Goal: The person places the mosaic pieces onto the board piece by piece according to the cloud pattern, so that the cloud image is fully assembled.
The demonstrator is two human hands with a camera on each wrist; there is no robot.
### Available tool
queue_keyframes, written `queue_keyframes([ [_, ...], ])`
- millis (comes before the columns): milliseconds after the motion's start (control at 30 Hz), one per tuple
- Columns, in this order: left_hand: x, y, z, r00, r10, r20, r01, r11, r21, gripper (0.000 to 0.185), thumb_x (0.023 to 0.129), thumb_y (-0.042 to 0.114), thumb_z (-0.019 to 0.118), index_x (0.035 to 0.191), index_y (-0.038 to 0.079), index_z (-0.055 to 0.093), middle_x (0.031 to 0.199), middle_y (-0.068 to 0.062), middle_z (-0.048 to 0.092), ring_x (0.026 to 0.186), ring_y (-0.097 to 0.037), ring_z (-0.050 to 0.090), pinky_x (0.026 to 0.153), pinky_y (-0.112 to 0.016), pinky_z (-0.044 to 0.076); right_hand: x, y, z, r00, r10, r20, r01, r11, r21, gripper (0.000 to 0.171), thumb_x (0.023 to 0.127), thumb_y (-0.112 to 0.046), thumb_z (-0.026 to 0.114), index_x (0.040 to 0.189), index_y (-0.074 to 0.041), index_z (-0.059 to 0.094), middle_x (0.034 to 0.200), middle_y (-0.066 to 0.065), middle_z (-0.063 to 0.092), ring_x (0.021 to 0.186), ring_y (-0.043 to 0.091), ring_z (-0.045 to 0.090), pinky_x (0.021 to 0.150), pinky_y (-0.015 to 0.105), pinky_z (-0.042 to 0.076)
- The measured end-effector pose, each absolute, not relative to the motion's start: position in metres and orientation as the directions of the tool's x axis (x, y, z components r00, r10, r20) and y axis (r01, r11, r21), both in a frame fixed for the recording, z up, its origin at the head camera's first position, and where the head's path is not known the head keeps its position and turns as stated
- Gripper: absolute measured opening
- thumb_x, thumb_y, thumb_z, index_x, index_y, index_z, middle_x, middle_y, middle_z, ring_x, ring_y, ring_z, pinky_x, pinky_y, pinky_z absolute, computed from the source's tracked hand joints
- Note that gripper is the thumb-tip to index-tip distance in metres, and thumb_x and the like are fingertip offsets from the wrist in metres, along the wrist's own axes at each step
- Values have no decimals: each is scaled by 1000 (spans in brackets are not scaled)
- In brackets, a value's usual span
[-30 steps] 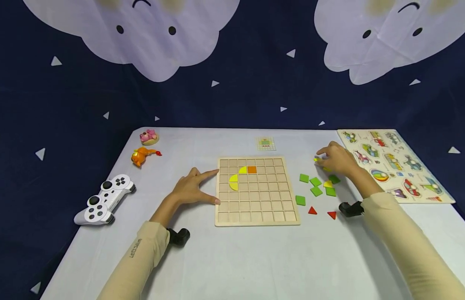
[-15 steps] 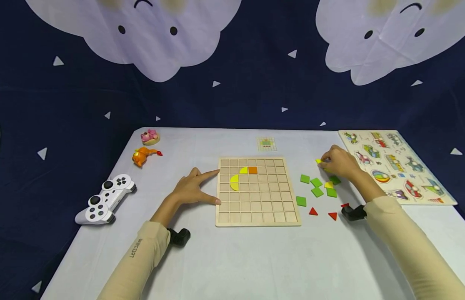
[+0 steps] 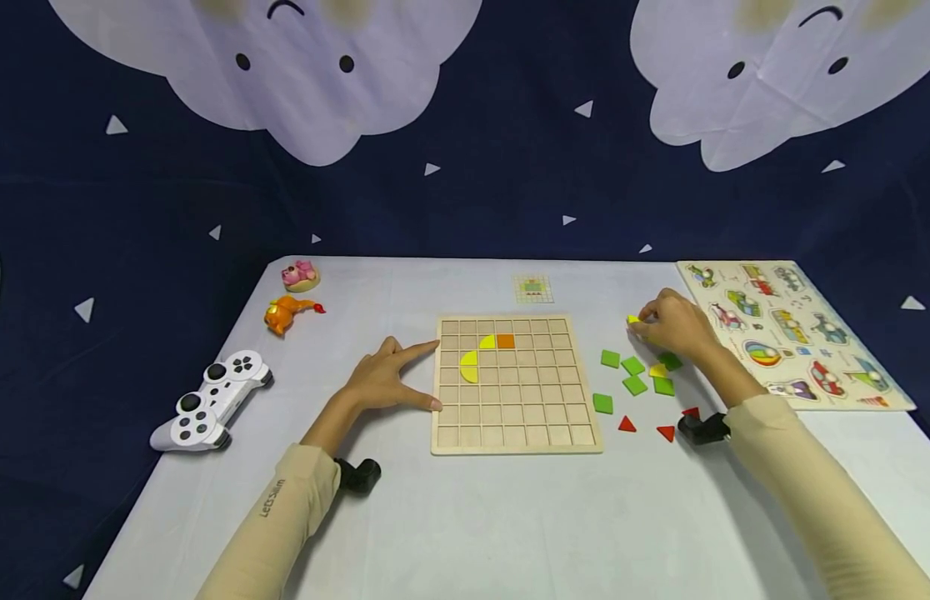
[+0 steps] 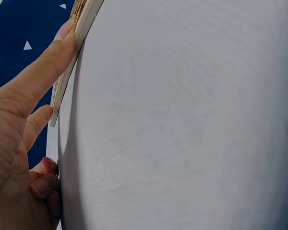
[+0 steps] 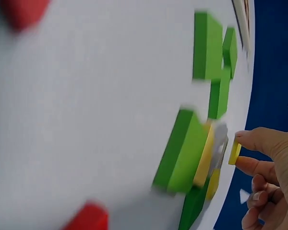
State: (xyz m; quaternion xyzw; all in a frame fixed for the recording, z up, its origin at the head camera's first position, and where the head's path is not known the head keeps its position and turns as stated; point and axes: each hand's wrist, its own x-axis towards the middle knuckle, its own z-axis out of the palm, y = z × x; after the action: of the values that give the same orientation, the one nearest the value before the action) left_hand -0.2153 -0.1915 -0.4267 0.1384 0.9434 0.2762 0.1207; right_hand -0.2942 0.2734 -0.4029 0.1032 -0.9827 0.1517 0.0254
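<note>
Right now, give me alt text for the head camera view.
A right hand pinches a small yellow piece above scattered green squares, while the left hand touches the left edge of a wooden grid board on a white table.

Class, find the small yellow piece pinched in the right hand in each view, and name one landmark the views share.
Head: yellow piece, right of the board, at the right hand.
Left wrist: not in it.
Right wrist: yellow piece, lower right, between thumb and finger.
Shared landmark: green squares.

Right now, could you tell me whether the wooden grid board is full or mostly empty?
Mostly empty: the wooden grid board holds only two yellow quarter-circles and an orange square; the other cells are bare.
</note>
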Motion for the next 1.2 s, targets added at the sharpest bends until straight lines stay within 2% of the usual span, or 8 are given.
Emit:
queue_keyframes([
  [333, -216, -190, -427, -932, 328, -156, 193, 812, 551, 105, 62, 59, 87, 152, 34, 40, 98, -6, 40, 78, -20, 38, 71, -32, 30, -283, 230, -401, -966, -224, 127, -255, 896, -363, 35, 88, -26, 73, 104, 6, 73, 96, 16, 55, 83, 30, 56, 69, 46, 47],
  [633, -216, -191, -427, -933, 320, -162, 187, 820, 541, 105, 62, 59, 87, 152, 35, 40, 100, -6, 40, 79, -20, 39, 72, -32, 31, -277, 190, -403, -937, -323, 135, -350, 845, -404, 31, 86, -25, 76, 101, 2, 75, 94, 12, 55, 76, 23, 52, 63, 35, 43],
  [1000, -216, -190, -428, -932, 322, -163, 189, 820, 541, 105, 61, 59, 87, 152, 34, 40, 99, -6, 40, 79, -20, 39, 72, -32, 31, -270, 146, -403, -909, -393, 135, -410, 792, -453, 24, 85, -24, 79, 95, -2, 77, 95, 8, 57, 79, 21, 57, 71, 40, 50],
  [1200, -216, -189, -426, -933, 318, -168, 183, 822, 540, 104, 62, 58, 87, 152, 35, 40, 100, -6, 40, 81, -20, 39, 72, -32, 30, -272, 135, -403, -897, -419, 140, -435, 788, -435, 26, 85, -23, 79, 97, 0, 77, 94, 9, 57, 77, 21, 55, 70, 39, 49],
])
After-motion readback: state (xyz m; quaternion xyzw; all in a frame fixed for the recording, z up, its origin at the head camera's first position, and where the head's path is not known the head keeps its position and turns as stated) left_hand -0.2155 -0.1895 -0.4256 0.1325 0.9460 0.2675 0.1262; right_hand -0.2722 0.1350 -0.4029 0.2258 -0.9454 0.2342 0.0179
